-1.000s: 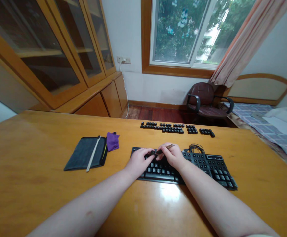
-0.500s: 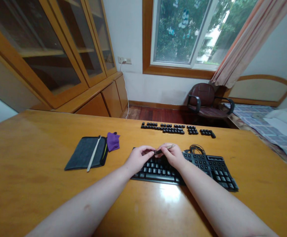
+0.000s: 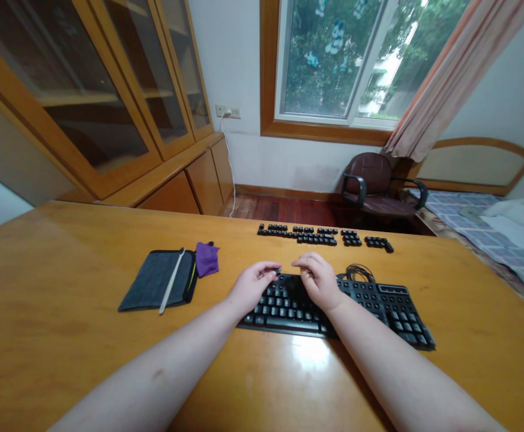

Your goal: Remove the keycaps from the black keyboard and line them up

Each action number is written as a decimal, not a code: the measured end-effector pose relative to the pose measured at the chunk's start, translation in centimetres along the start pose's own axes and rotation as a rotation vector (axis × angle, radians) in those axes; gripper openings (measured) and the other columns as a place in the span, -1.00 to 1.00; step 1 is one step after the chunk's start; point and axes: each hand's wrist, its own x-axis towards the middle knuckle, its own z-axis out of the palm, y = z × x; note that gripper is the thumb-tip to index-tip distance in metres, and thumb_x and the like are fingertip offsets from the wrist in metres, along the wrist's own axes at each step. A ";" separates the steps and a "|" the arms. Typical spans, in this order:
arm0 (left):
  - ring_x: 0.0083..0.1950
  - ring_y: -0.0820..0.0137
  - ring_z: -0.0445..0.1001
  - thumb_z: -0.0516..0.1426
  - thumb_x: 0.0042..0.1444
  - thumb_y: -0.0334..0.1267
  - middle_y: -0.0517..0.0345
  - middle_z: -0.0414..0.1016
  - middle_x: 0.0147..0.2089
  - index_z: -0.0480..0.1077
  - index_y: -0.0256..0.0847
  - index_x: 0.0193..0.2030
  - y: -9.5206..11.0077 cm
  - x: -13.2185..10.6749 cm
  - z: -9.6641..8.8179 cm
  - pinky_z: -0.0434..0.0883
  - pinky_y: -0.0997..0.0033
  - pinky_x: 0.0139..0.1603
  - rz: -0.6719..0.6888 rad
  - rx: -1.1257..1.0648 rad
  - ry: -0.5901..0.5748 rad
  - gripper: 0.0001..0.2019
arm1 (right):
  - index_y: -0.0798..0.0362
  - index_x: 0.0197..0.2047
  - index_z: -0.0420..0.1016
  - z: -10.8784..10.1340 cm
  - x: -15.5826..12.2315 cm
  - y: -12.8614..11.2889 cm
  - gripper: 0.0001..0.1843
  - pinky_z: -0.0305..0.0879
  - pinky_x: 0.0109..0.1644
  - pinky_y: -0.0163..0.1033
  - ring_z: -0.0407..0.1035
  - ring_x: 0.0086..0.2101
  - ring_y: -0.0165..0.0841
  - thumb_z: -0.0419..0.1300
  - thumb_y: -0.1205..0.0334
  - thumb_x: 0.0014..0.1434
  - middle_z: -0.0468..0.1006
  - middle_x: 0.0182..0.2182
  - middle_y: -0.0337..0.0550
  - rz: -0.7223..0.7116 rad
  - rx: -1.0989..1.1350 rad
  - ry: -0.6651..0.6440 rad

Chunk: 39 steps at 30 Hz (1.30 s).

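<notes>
On the desk (image 3: 63, 336): a black keyboard (image 3: 379, 300) lies at the middle, just ahead of the person, with both hands on its left half.
Left hand (image 3: 250, 287): rests on the keys by the keyboard's left end. Its fingers (image 3: 271, 267) are curled in narrow, thumb close to forefinger at the upper key row. Whether anything small sits between them cannot be told.
Right hand (image 3: 319, 281): lies over the middle keys, knuckles up. Its fingers (image 3: 304, 262) are bent down and bunched, tips at the keyboard's far edge. The palm hides the keys beneath, and no grip on anything can be made out.
Gap between hands: narrow, with dark keys showing.
Coiled cable (image 3: 358, 271): touches the keyboard's far edge, just right of the right hand.
Loose keycaps (image 3: 316, 235): in rows farther back, apart from the keyboard.
Dark pouch (image 3: 153, 281): left of the keyboard, with a pale stick (image 3: 171, 279) lying across it.
Purple cloth (image 3: 206, 258): at the pouch's far right corner.
Chair (image 3: 374, 180): beyond the desk's far edge.
</notes>
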 end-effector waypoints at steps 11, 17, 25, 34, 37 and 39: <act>-0.35 0.43 0.44 0.06 0.10 -0.21 0.21 0.44 -0.45 0.30 -0.27 -0.06 0.0 -0.3 0.3 0.37 0.36 -0.17 0.010 0.025 -0.075 -0.71 | -0.03 -0.16 0.47 0.8 0.0 0.1 -0.81 0.36 -0.14 -0.24 0.41 -0.23 -0.34 0.14 0.18 0.14 0.52 -0.23 -0.10 -0.031 -0.040 -0.279; -0.31 0.43 0.45 0.02 0.13 -0.18 0.09 0.47 -0.24 0.24 -0.27 0.01 0.0 -0.5 0.5 0.37 0.34 -0.15 0.037 0.033 -0.020 -0.66 | -0.01 -0.17 0.47 0.1 0.4 -0.1 -0.82 0.36 -0.14 -0.25 0.42 -0.23 -0.33 0.13 0.19 0.16 0.53 -0.25 -0.09 -0.025 -0.081 -0.150; -0.30 0.41 0.47 0.01 0.13 -0.24 0.06 0.49 -0.23 0.26 -0.27 0.00 0.4 -0.7 0.8 0.38 0.31 -0.12 0.042 0.097 -0.042 -0.70 | 0.05 -0.23 0.51 -3.2 7.2 4.1 -0.77 0.33 -0.21 -0.21 0.41 -0.35 -0.29 0.17 0.12 0.09 0.53 -0.36 -0.10 0.228 -0.407 0.014; -0.26 0.39 0.47 0.01 0.13 -0.26 0.09 0.49 -0.25 0.28 -0.24 -0.01 -0.5 -0.6 0.6 0.37 0.31 -0.11 0.065 0.077 -0.062 -0.71 | -0.01 -0.25 0.57 1.1 6.0 9.8 -0.79 0.31 -0.17 -0.29 0.41 -0.23 -0.33 0.14 0.17 0.11 0.48 -0.17 -0.13 0.240 -0.560 -0.194; -0.23 0.37 0.47 0.01 0.14 -0.25 0.09 0.48 -0.27 0.28 -0.25 -0.01 -0.5 -0.6 0.6 0.37 0.31 -0.11 0.069 0.079 -0.062 -0.71 | -0.03 -0.24 0.58 1.4 5.7 10.1 -0.78 0.30 -0.18 -0.31 0.40 -0.24 -0.34 0.16 0.14 0.09 0.47 -0.16 -0.14 0.252 -0.610 -0.265; -0.22 0.37 0.47 0.01 0.14 -0.25 0.09 0.48 -0.27 0.28 -0.25 -0.01 -0.5 -0.6 0.7 0.37 0.32 -0.11 0.061 0.078 -0.064 -0.71 | -0.04 -0.24 0.58 1.4 5.7 10.3 -0.78 0.30 -0.20 -0.31 0.40 -0.24 -0.33 0.17 0.11 0.08 0.47 -0.16 -0.15 0.258 -0.632 -0.281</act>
